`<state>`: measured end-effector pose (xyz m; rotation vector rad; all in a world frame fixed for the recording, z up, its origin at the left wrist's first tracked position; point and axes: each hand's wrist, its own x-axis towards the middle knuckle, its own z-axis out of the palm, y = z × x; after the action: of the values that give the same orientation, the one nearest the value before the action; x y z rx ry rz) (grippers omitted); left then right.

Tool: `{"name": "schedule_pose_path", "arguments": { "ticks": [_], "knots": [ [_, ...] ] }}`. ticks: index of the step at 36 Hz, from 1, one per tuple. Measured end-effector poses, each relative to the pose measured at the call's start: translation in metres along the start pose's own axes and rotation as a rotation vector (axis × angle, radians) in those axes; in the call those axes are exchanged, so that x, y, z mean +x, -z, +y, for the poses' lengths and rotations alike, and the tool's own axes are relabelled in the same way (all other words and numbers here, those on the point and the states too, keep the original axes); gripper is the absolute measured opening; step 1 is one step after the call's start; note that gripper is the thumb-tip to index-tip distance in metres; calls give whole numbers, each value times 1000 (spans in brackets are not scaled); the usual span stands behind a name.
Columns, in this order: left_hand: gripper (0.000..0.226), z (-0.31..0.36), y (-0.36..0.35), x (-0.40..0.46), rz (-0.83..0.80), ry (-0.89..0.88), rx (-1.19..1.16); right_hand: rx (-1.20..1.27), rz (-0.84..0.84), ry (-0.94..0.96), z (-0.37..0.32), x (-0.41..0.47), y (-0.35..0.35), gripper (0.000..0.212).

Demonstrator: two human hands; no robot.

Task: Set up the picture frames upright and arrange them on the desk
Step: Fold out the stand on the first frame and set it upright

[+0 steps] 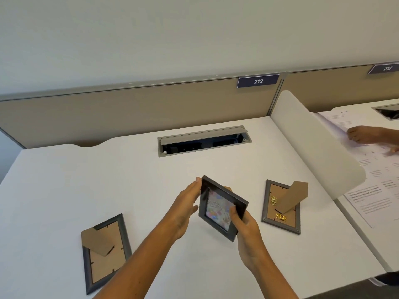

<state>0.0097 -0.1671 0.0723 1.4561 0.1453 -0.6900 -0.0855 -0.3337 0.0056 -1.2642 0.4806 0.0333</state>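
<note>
Hands [218,212] both clasp our dark frame [222,207], tilted above the worktop [151,173]; its long axis slants toward our right hand [246,225].

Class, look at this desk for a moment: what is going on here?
A person holds a dark picture frame in both hands, the left hand on its left edge and the right hand at its lower right corner, picture side facing them. Two more frames lie face down on the white desk, one at the left and one at the right, their cardboard stands showing. None stands upright yet.
</note>
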Motion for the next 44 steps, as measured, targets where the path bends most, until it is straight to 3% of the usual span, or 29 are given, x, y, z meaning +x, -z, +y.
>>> {"name": "schedule_pose_path", "arguments": {
  "ticks": [2,6,16,23,44],
  "knots": [
    [34,-3,-3,5,15,-14,33,23,10,-40,1,5,1,71],
    [49,-12,-7,16,5,-20,52,54,38,-116,3,12,4,69],
    [31,-14,-16,30,9,-11,106,101,52,-216,7,28,14,56],
    [33,-17,-14,39,7,21,109,118,34,-252,10,36,18,61],
    [33,-27,-6,49,11,104,93,113,45,-313,23,48,26,52]
  ]
}}
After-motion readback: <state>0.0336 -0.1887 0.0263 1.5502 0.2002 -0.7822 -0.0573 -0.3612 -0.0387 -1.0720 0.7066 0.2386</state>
